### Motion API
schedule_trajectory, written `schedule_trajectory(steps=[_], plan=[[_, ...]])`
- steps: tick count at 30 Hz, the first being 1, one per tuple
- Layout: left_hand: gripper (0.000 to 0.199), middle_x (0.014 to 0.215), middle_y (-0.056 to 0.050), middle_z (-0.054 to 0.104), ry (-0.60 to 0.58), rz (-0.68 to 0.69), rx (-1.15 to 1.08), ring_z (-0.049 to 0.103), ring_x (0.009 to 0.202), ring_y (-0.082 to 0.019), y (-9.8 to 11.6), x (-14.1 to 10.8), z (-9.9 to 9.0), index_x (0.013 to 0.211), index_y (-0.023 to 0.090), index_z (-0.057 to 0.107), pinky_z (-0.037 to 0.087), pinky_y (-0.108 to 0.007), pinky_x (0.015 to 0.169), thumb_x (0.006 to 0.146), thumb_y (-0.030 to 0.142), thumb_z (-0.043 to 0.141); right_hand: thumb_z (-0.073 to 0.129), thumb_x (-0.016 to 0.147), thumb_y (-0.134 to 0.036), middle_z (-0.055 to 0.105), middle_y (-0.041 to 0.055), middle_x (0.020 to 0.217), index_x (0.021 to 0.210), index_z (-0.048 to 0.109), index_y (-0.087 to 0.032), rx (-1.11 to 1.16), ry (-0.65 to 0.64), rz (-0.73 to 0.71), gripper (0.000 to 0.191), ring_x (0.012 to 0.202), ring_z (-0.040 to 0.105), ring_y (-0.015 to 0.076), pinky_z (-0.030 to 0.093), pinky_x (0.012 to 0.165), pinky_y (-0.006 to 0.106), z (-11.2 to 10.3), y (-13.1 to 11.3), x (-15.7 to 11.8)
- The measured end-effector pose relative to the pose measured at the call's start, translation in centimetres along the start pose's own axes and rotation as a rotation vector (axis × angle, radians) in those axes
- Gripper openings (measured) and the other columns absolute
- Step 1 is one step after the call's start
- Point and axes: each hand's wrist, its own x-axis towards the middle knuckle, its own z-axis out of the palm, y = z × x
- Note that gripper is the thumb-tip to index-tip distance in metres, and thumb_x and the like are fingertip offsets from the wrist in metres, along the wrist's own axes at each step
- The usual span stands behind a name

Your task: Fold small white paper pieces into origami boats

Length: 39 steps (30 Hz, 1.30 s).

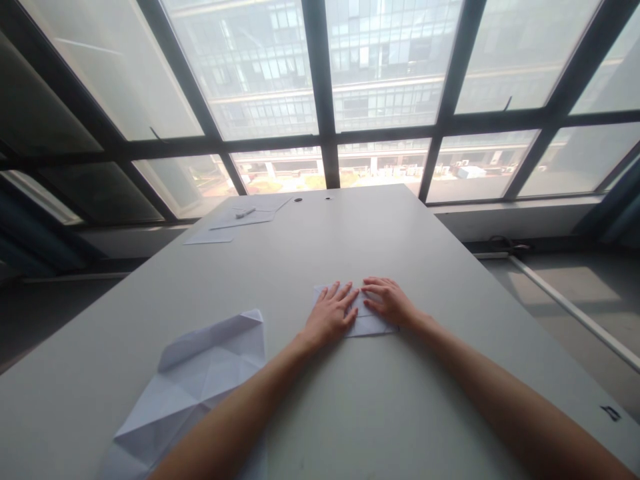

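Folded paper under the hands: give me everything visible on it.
The folded paper is white, looks like plain thin paper, and is folded into a small, flattish piece. An edge or fold line runs across it, with a strip on the near side. It lies flat on the pale table. The left hand spreads over its left part; the right hand's fingers rest at its right. The hands hide much of its outline.

Hazy daylight floods in from 12 o'clock through the dark-framed glass windows (pixel 327 130), washing out the pale glass-fronted building (pixel 390 57) outside! Grey shading across the large creased white paper sheet (pixel 210 373) at 7, thin shadow edging the small folded white paper (pixel 373 325) at 5, wide-angle distortion splaying those frames toward 10 and 2!
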Motion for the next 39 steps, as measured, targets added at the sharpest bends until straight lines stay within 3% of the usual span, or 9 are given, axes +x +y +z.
schedule_trajectory(steps=[16,24,39], plan=[[0.059,0.159,-0.001,0.031,-0.011,-0.023,-0.009,0.021,0.148,-0.027,0.23,0.08,-0.14,0.154,0.023,0.031,0.018,-0.047,0.121,0.099,0.047,0.035,0.066,0.087,-0.031,0.064,0.0079,0.130,0.115,0.070,-0.027,0.004,0.008,0.000,0.029,0.122,0.057,0.0276,0.041,0.107,0.048,0.03,0.14,0.03],[0.056,0.160,0.001,0.029,-0.022,-0.023,-0.005,0.021,0.148,-0.027,0.28,0.08,-0.24,0.152,0.029,0.034,0.018,-0.048,0.121,0.100,0.047,0.035,0.067,0.085,-0.030,0.065,0.0083,0.129,0.116,0.070,-0.027,0.019,0.015,0.002,0.031,0.122,0.057,0.0273,0.041,0.107,0.047,0.01,0.12,0.02],[0.055,0.159,0.001,0.031,-0.009,-0.020,-0.010,0.023,0.148,-0.028,0.25,0.08,-0.10,0.152,0.029,0.035,0.018,-0.048,0.120,0.100,0.047,0.035,0.066,0.086,-0.030,0.064,0.0083,0.130,0.116,0.070,-0.027,0.015,0.008,0.002,0.030,0.123,0.057,0.0272,0.041,0.107,0.047,-0.05,0.05,0.03]])
